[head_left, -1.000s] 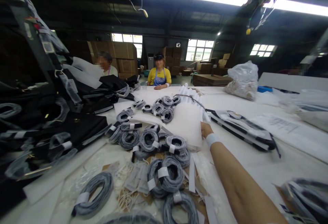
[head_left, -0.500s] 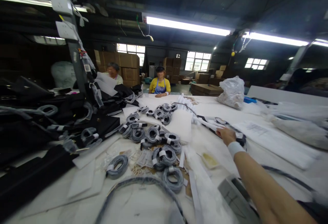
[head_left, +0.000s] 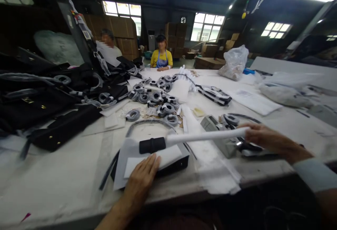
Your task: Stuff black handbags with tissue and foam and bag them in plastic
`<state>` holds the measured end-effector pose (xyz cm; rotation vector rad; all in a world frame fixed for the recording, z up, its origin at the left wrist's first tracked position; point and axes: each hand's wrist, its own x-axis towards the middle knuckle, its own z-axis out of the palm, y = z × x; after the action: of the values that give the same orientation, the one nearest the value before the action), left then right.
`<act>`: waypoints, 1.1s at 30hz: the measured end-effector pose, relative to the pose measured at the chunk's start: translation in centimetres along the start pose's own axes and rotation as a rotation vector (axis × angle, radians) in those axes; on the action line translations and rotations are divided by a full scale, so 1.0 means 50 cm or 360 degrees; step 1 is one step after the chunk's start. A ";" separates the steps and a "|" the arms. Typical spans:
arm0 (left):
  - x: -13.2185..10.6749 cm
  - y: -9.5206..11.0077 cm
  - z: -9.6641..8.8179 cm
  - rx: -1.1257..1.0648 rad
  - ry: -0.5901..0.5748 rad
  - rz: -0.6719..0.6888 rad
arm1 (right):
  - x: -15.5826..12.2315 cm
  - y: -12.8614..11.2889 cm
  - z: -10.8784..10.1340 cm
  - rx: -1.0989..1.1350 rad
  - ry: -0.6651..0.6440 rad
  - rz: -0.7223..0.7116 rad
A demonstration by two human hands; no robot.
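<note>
My left hand (head_left: 143, 175) lies flat, fingers stretched out, on a folded white foam sheet (head_left: 168, 155). Under that sheet are a grey sheet (head_left: 121, 168) and a black bag (head_left: 176, 167), whose strap curves out behind. A short black padded piece (head_left: 152, 145) rests just beyond my fingertips. My right hand (head_left: 256, 135) pinches one end of a long white roll (head_left: 205, 136), which looks like foam or paper. The roll's other end reaches left to the black piece; whether they touch I cannot tell.
Coiled, wrapped grey straps (head_left: 156, 97) lie heaped mid-table. Black bags (head_left: 65, 128) are piled on the left. A grey device (head_left: 223, 142) stands near my right hand. A filled plastic bag (head_left: 233, 63) sits farther back. One person (head_left: 162, 58) sits across the table, another behind the pile.
My right hand has come back from the far right of the table, bringing the white roll nearer. My left hand has entered view on the foam sheet. The view has tilted down.
</note>
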<state>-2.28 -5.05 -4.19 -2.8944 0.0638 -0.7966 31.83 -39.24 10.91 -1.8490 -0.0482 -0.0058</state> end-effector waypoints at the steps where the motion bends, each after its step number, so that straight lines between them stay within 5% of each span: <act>1: 0.007 -0.007 -0.005 -0.0032 -0.0058 0.0028 | -0.044 0.031 0.006 -0.0036 -0.0539 0.0205; 2: 0.016 -0.014 -0.012 -0.0071 -0.0127 0.0046 | -0.086 0.060 0.019 -0.0033 -0.0991 0.0352; 4: 0.039 -0.029 -0.028 -0.0164 -0.0302 0.0059 | -0.165 0.107 0.058 -0.0023 -0.1459 0.0427; 7: 0.082 -0.050 -0.061 -0.0307 -0.0600 0.0059 | -0.254 0.144 0.133 0.0055 -0.1658 0.0428; 12: 0.127 -0.055 -0.101 -0.0341 -0.0891 0.0030 | -0.310 0.160 0.245 0.0381 -0.1441 0.0393; 18: 0.085 -0.004 -0.074 -0.0102 -0.0648 -0.0008 | -0.313 0.182 0.327 0.0514 -0.1167 0.0413; 28: 0.013 0.059 0.000 0.0120 -0.0051 -0.0217 | -0.320 0.194 0.338 0.0323 -0.1051 0.0367; 31: 0.004 0.055 0.012 0.0136 0.0080 -0.0175 | -0.310 0.207 0.329 -0.0007 -0.0983 0.0130; 33: 0.000 0.053 0.017 0.0137 0.0123 -0.0169 | -0.306 0.205 0.314 -0.0354 -0.0764 -0.0249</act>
<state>-1.84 -7.59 -5.30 -2.8054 -0.1144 -0.9054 16.57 -27.42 -3.72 -2.0271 -0.5450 0.3354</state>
